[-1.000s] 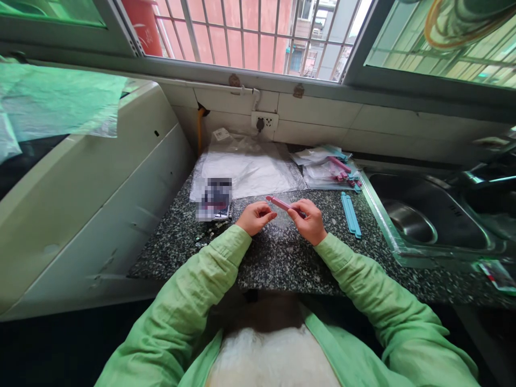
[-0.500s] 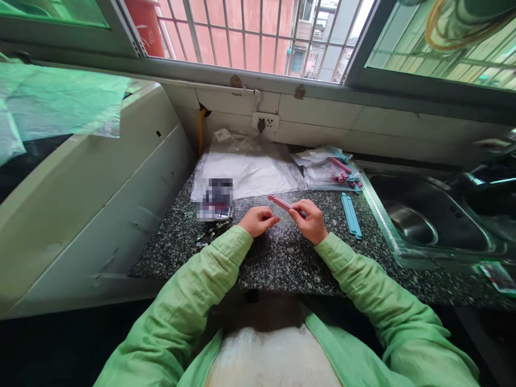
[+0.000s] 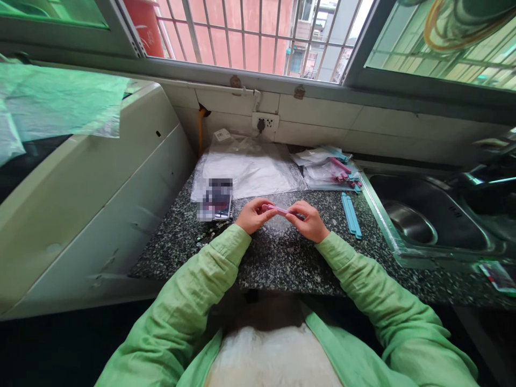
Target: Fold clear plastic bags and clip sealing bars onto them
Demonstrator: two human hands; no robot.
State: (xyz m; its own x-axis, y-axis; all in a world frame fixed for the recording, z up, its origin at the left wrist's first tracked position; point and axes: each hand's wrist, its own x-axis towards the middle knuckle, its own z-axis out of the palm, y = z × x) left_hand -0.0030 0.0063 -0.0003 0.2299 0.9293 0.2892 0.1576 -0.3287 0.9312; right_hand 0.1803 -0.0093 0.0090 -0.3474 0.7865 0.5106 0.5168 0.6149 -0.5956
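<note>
A pink bag sealing clip is held level above the speckled dark countertop. My left hand pinches its left end between thumb and fingers. At the other end, my right hand grips it the same way. Two blue sealing clips lie side by side to the right of my right hand. Behind them, clear packets with pink and blue clips are piled up. A clear plastic bag with white contents lies flat beyond my hands.
A partly blurred dark packet or device lies left of my left hand. The steel sink is set in at the right. Along the back wall is a socket with a plug. A pale appliance side borders the counter's left.
My left hand has moved up and right and taken hold of the clip's left end. The clip has tilted closer to level, and my right hand has hardly shifted.
</note>
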